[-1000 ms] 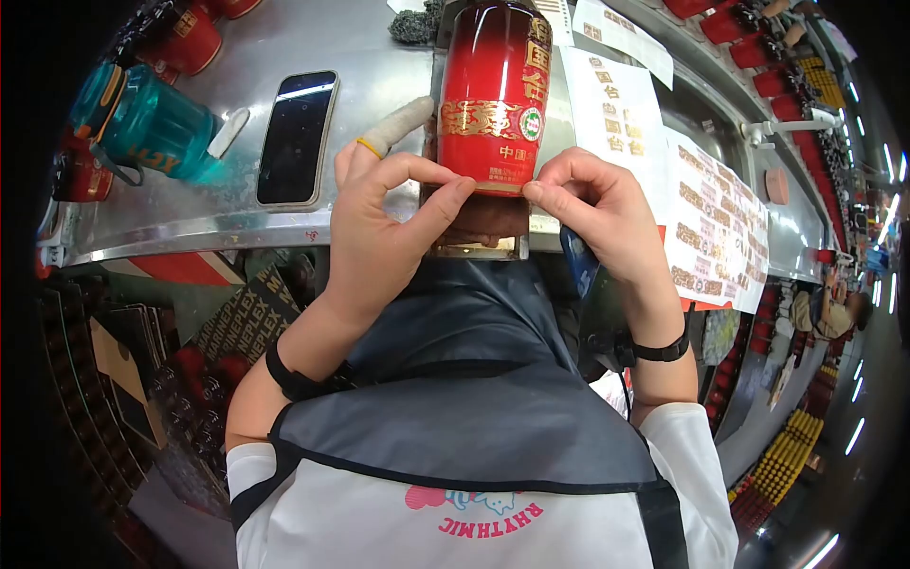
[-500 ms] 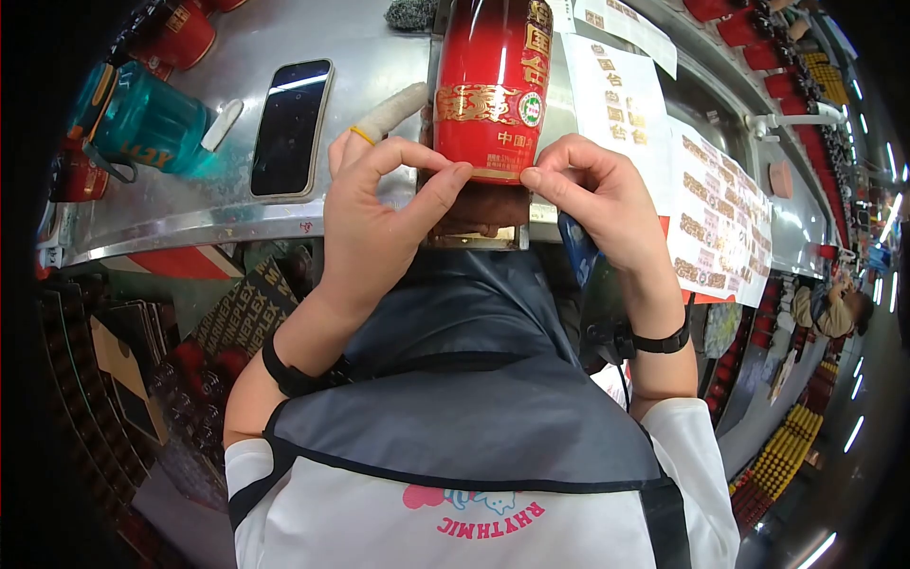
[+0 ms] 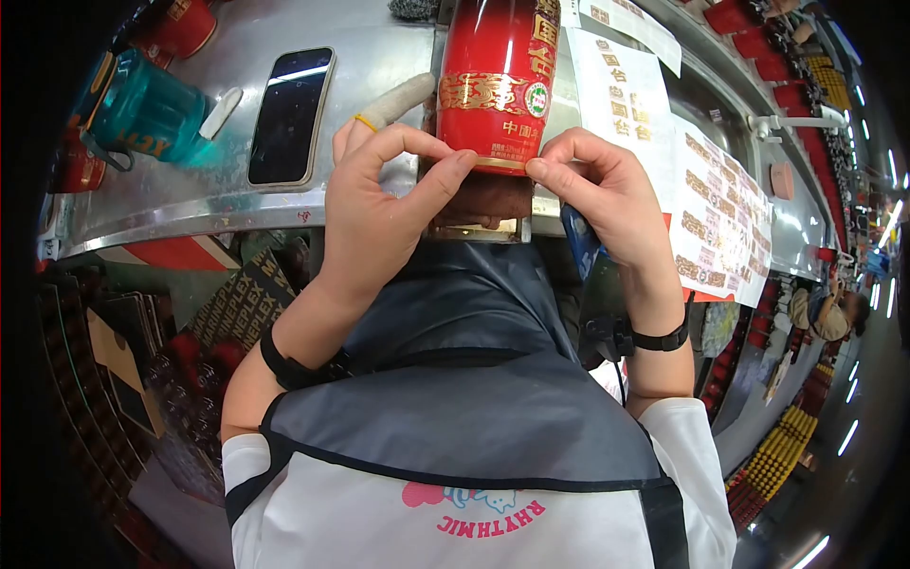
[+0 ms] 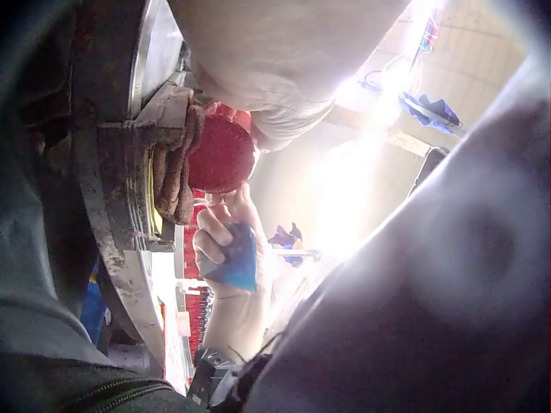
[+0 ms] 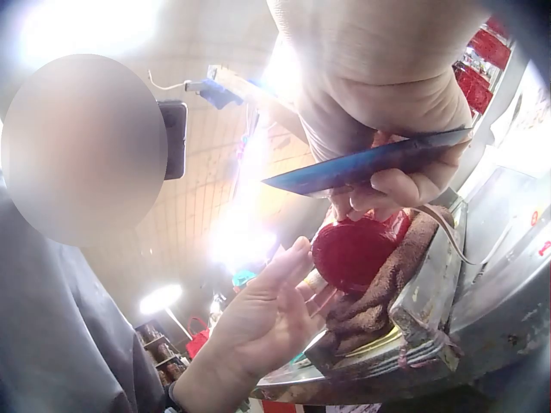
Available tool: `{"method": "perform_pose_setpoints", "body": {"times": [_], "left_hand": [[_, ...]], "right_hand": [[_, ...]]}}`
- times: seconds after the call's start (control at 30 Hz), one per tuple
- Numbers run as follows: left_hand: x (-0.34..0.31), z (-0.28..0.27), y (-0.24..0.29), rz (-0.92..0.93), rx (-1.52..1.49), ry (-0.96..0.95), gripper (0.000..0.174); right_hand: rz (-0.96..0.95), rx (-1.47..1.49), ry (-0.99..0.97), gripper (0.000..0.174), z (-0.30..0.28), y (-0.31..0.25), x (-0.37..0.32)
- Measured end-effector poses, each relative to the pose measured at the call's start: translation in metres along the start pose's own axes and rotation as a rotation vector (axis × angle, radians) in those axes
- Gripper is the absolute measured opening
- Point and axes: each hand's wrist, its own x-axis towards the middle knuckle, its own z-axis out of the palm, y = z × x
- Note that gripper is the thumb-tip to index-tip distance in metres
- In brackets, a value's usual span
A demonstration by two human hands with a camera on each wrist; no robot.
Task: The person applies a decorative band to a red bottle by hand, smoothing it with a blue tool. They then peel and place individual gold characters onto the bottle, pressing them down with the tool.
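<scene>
A red bottle (image 3: pixel 488 119) with gold Chinese lettering lies on its side, its base toward the person. A thin gold strip (image 3: pixel 500 162) runs along its bottom edge. My left hand (image 3: pixel 384 194) pinches thumb and index fingertip at the strip's left end; another finger wears a pale finger cot (image 3: pixel 398 102) with a yellow band. At the right end, my right hand (image 3: pixel 607 194) brings thumb and index fingertip together. Its lower fingers curl round a flat blue scraper (image 5: pixel 362 169). A brown cloth (image 5: pixel 387 288) lies under the bottle in the right wrist view.
On the metal bench (image 3: pixel 204 204) are a phone (image 3: pixel 292 116) and a teal water bottle (image 3: pixel 156 106). Decal sheets (image 3: pixel 718 213) spread over the right side, near a white tap (image 3: pixel 801 122). More red bottles (image 3: pixel 175 28) stand at the upper left. Another person (image 3: pixel 825 315) is far right.
Both hands keep their fingertips at the bottle's bottom edge. The bench has shifted slightly upward in the head view, and the bottle sits a little farther right of the phone.
</scene>
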Motion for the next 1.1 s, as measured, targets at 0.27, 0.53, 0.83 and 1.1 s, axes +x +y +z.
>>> {"method": "perform_pose_setpoints", "body": {"times": [0.27, 0.53, 0.83, 1.1], "left_hand": [[-0.002, -0.0009, 0.0026, -0.077, -0.015, -0.013, 0.015], [-0.0024, -0.0041, 0.0058, -0.036, 0.011, -0.073, 0.008], [-0.0031, -0.0044, 0.0054, -0.054, -0.012, -0.083, 0.008], [-0.0033, -0.0045, 0.0044, -0.043, -0.018, -0.084, 0.008]], "right_hand": [[0.0, -0.01, -0.002, 0.018, 0.0006, -0.0022, -0.0003], [-0.005, 0.013, -0.006, 0.017, -0.0004, -0.0047, -0.0017], [0.006, 0.014, -0.007, 0.017, -0.0006, -0.0068, -0.0029], [0.009, 0.02, -0.008, 0.017, -0.0011, -0.0097, -0.0042]]}}
